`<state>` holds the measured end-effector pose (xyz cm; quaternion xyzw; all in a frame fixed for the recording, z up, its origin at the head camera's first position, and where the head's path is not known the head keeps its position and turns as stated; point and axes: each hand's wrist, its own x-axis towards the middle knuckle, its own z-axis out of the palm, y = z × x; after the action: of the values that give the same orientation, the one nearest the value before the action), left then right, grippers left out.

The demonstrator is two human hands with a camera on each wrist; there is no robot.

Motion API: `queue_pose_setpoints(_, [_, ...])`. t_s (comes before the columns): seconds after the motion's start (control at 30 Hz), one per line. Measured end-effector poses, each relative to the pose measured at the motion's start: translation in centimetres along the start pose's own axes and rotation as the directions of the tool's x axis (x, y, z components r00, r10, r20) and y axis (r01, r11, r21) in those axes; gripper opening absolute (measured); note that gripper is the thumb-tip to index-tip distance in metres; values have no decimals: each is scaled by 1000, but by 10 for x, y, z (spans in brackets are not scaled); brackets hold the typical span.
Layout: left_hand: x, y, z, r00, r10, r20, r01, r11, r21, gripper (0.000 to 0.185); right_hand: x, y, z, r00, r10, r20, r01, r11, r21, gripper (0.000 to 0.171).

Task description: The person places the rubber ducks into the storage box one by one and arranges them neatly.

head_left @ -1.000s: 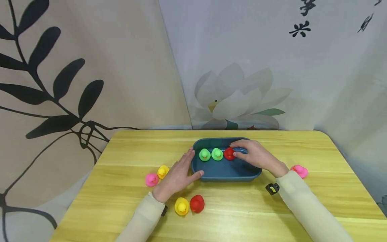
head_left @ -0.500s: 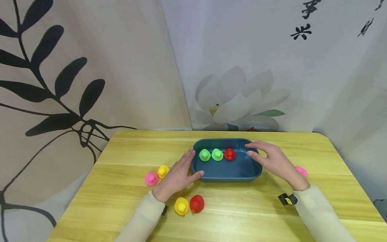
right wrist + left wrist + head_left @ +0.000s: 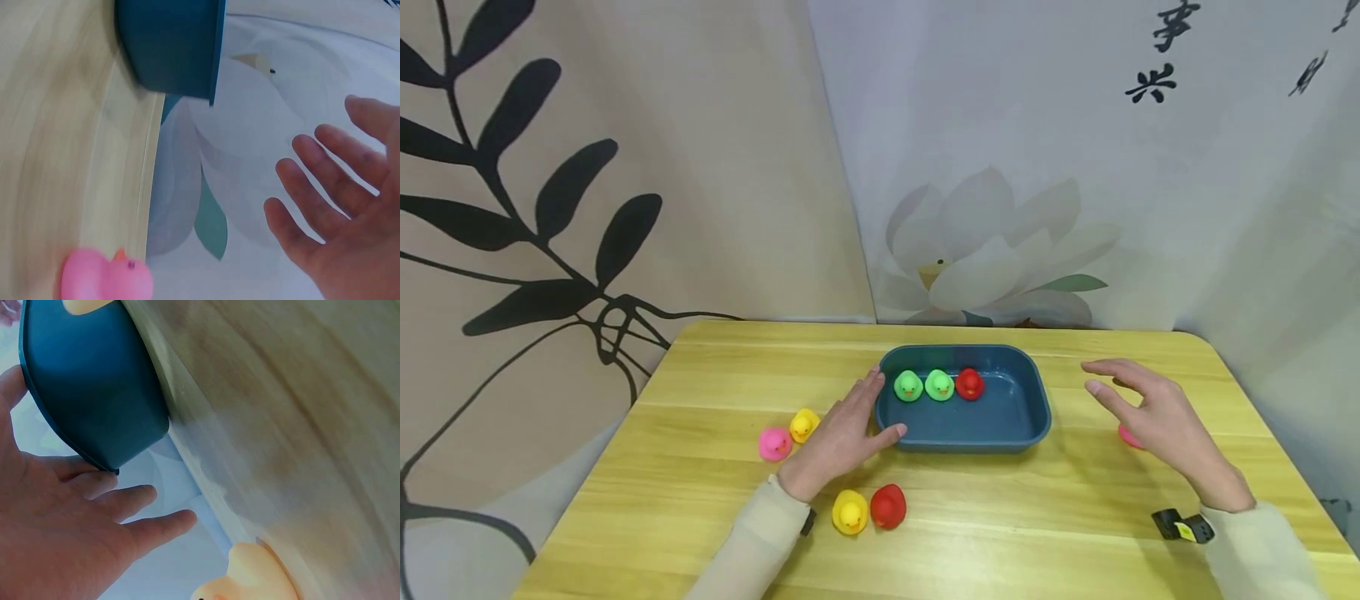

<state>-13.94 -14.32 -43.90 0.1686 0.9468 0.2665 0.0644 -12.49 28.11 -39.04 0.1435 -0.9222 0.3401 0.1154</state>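
Note:
A dark blue tray [image 3: 962, 429] stands on the table, with two green rubber ducks [image 3: 908, 386] and a red rubber duck [image 3: 969, 384] in a row inside it. My left hand [image 3: 838, 433] rests against the tray's left end, fingers spread; the left wrist view shows its fingers at the tray wall [image 3: 94, 381]. Off to the tray's right, my right hand [image 3: 1165, 421] hovers over the table with nothing in its grasp. Partly hidden beneath it lies a pink rubber duck [image 3: 1129, 437], which shows more fully as the pink duck [image 3: 103, 278] in the right wrist view.
Left of my left hand sit a pink duck [image 3: 776, 444] and a yellow duck [image 3: 804, 425]. Nearer the front are another yellow duck [image 3: 850, 512] and a red duck [image 3: 888, 507]. A printed curtain [image 3: 760, 167] hangs behind the wooden table [image 3: 1022, 533].
My right hand has let go of the red duck in the tray and moved right, out over the pink duck. The left hand has stayed at the tray's end.

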Motion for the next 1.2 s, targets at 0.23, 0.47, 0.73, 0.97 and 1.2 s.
queue_pose_setpoints(0.23, [-2,1,2,1000,4,14,-4,1000,8,96,-16,14,-12,998,56,-33,-57,998,-36,35])
queue_pose_setpoints(0.47, [0,0,1,1000,3,4,-3,1000,5,94,-20,22,-18,998,59,-17,-60,997,-40,36])
queue_pose_setpoints(0.73, [-2,1,0,1000,-1,15,1,1000,2,94,-26,30,-23,994,105,-7,-106,994,-32,39])
queue_pose_setpoints(0.97, [-3,3,-1,1000,1,23,-1,1000,12,95,-31,40,-26,989,146,-6,-146,989,-16,43])
queue_pose_setpoints(1.2, [-4,3,-2,1000,-1,27,1,1000,9,96,-36,49,-30,979,197,59,-195,980,-37,50])
